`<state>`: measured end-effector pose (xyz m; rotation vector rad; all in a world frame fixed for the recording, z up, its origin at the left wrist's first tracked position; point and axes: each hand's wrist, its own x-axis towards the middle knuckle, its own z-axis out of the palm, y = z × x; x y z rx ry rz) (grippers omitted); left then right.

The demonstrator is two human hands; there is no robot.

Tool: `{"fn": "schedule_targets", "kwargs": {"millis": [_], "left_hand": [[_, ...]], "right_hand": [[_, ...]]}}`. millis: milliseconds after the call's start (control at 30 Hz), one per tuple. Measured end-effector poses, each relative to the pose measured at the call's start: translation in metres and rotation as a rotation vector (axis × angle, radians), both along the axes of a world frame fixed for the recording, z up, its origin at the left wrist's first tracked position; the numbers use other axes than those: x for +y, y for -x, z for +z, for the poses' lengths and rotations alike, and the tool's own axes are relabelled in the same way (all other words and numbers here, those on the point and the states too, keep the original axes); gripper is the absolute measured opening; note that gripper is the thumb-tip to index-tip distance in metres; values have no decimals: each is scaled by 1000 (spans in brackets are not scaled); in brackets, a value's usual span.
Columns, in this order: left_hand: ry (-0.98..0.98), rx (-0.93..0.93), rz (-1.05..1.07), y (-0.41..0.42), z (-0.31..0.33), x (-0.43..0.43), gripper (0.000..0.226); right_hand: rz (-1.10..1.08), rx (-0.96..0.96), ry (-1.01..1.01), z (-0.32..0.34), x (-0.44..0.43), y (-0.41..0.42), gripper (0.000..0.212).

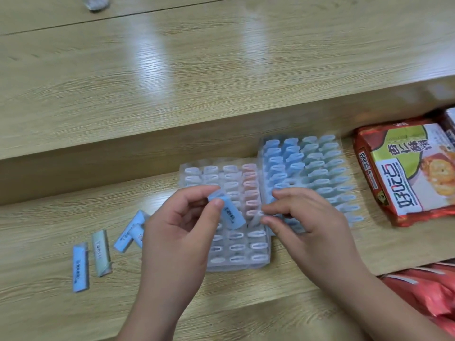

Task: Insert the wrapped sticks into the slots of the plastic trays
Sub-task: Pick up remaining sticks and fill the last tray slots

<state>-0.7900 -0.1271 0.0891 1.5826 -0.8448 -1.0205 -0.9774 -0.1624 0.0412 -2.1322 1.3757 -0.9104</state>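
The far tray [341, 148] holds blue and green sticks; the near tray [236, 267] has one pink column (the rest shows clear plastic). The left hand [177, 232] pinches a blue stick [230, 214] with a printed wrapper over the near tray. The right hand [310, 225], fingers curled, pinches that tray's right edge. Loose sticks [80, 267] lie towards the table's [49, 217] left edge.
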Motion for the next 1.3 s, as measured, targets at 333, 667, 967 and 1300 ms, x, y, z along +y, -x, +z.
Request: {"fn": "schedule_targets", "kwargs": {"millis": [333,667,967,1300], "left_hand": [[38,-7,-25,5,1,-3,16],[126,-93,-215,39,11,-29,21],[153,-48,-307,75,19,-73,28],[178,-1029,-500,46,-37,-54,21]], "right_hand": [[165,197,175,-12,-1,6,11],[14,-204,-73,42,-20,31,35],[21,-265,-9,48,-67,61,27],[-18,-5,-5,1,-85,65,14]]}}
